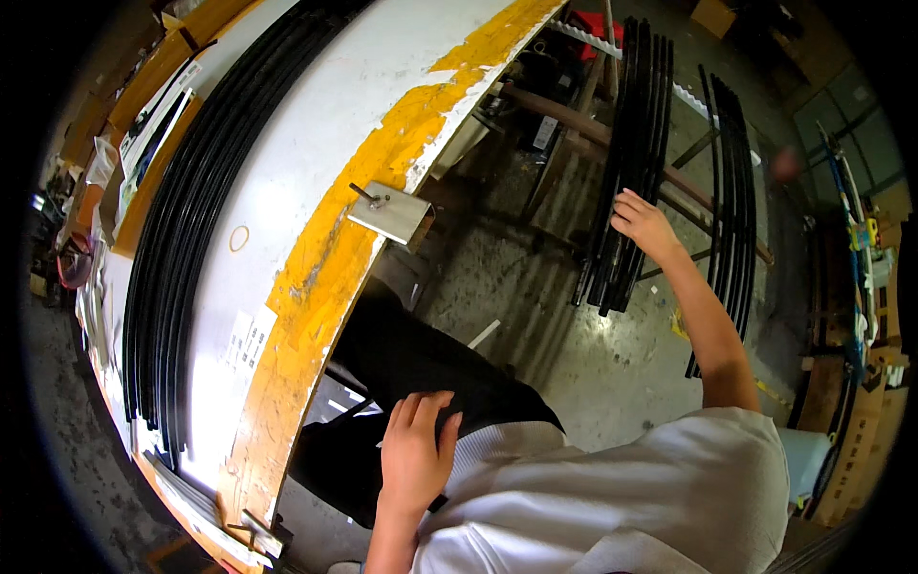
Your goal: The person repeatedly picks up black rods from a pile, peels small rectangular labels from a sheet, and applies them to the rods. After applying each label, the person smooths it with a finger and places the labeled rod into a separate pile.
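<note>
My right hand [644, 226] reaches out to a bundle of long, thin black strips [639, 115] lying across a rack on my right. Its bent fingers close over strips near the bundle's near end; how many they grip is hidden. My left hand [418, 457] hovers in front of my body, above my lap. It holds nothing, with the thumb apart from the loosely bent fingers. A metal bracket [392, 215] with a small bolt is fixed at the edge of the white table [296, 124], beyond my left hand.
More black strips [206, 172] lie lengthwise along the table's far left side. Worn yellow tape [335, 215] lines its near edge, with another metal clamp [260, 536] at the near corner. A second black bundle [732, 182] rests farther right on the rack's brown bars [564, 113].
</note>
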Demonstrator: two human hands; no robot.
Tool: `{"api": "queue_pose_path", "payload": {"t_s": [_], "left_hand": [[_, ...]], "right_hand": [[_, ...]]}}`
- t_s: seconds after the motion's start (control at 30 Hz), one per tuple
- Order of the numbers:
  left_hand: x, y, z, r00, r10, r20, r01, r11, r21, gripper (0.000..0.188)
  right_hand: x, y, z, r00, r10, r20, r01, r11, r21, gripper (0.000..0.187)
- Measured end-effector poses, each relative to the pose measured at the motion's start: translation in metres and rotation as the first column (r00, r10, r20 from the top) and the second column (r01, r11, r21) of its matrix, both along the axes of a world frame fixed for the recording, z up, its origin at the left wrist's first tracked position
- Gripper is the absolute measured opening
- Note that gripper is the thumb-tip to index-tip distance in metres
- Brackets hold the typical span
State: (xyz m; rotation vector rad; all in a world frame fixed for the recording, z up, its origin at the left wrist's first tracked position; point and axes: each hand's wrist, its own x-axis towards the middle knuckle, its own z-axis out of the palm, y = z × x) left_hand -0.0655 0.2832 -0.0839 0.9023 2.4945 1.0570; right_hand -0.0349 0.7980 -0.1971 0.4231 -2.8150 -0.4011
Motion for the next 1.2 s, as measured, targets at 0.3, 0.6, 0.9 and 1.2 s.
{"api": "queue_pose_path", "payload": {"t_s": [0.3, 0.6, 0.9, 1.2], "left_hand": [[-0.001, -0.008, 0.006, 0.999, 0.023, 0.040, -0.024, 1.000, 0.014, 0.023], [-0.018, -0.038, 0.054, 0.947, -0.197, 0.255, -0.010, 0.774, 0.633, 0.041], [0.001, -0.088, 0.033, 0.975, 0.195, -0.106, -0.150, 0.931, 0.333, 0.027], [0.035, -0.168, 0.018, 0.834, 0.551, -0.011, -0.522, 0.795, 0.309, 0.023]], "right_hand": [[-0.009, -0.011, 0.009, 0.968, -0.251, -0.024, 0.249, 0.965, -0.079, 0.037], [-0.080, -0.112, 0.065, 0.983, 0.001, -0.186, -0.060, 0.947, -0.314, 0.027], [-0.261, -0.372, 0.152, 0.746, 0.603, -0.284, -0.666, 0.693, -0.276, 0.033], [-0.385, -0.487, 0.135, 0.822, 0.560, -0.103, -0.569, 0.798, -0.200, 0.046]]}}
